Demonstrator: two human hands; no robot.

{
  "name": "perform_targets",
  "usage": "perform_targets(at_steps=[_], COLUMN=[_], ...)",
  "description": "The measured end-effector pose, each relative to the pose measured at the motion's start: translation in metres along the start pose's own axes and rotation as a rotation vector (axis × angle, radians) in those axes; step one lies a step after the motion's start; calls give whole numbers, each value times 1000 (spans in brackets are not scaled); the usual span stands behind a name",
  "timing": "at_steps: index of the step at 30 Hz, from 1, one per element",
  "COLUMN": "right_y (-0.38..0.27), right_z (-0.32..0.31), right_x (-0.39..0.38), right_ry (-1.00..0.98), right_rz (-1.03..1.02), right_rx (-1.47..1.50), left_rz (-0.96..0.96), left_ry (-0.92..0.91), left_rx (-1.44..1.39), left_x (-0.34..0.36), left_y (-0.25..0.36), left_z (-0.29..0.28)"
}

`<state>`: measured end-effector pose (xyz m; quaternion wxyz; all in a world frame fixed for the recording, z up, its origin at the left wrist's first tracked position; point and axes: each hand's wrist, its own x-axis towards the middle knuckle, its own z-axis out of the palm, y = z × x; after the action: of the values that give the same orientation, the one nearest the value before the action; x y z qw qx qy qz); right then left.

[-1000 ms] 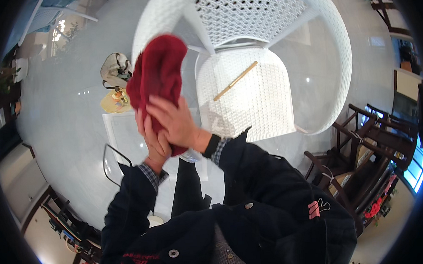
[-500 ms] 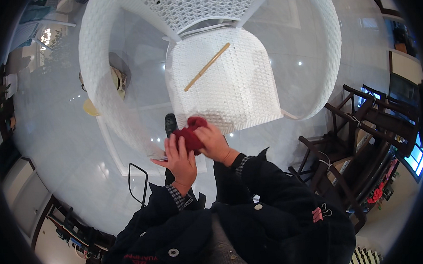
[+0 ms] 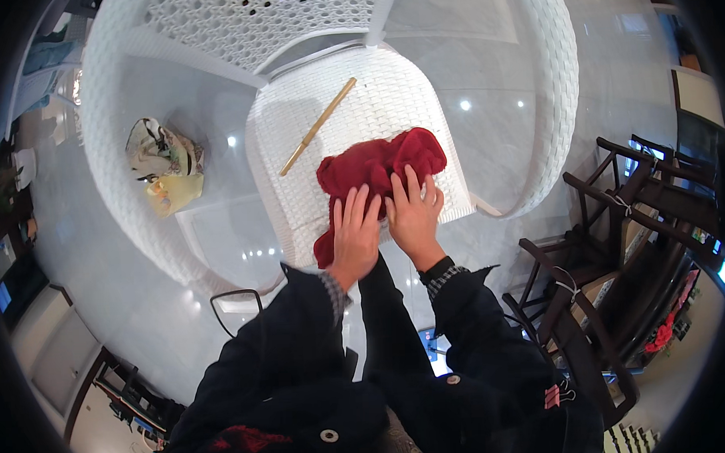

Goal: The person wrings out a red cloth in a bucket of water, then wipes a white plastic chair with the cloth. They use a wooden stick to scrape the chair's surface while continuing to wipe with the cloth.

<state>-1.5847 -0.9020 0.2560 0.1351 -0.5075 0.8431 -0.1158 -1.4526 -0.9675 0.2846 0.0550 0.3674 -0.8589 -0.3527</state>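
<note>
A crumpled dark red cloth (image 3: 360, 163) lies on the front part of the woven white seat (image 3: 386, 90) of an armchair. My left hand (image 3: 355, 235) rests on the cloth with fingers spread, at its lower left. Just to its right, my right hand (image 3: 414, 217) also lies on it, fingers outstretched and apart. A thin pale wooden stick (image 3: 317, 126) rests diagonally on the seat, left of and behind the cloth.
The chair's broad armrests (image 3: 556, 92) curve round both sides. On the floor at the left are a patterned bag (image 3: 156, 150) and a pale yellow item (image 3: 172, 193). Dark wooden chairs (image 3: 669, 204), some tied, crowd the right. A tiled floor (image 3: 108, 267) surrounds me.
The red cloth has come down from in front of me onto the seat and is spread wider. Both hands moved with it, from gripping it to lying on it with fingers extended.
</note>
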Motion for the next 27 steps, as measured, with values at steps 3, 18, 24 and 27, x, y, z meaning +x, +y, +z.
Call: perform_targets(at_steps=[3,18,24,27], right_y=[11,17,5,59], right_z=[29,71,56,46], right_x=[42,20,5,82], right_ry=[-45,260,132,259], right_rz=[-6,15,-114,-16], right_rx=[14,173,304,98], left_rz=[-59,218,165,212], left_ry=[-148,-84,-135,53], left_rx=[121,232,223,145], left_x=[50,42,12,100], left_y=[-37,-58,-59,-49], left_z=[38,60,30,53])
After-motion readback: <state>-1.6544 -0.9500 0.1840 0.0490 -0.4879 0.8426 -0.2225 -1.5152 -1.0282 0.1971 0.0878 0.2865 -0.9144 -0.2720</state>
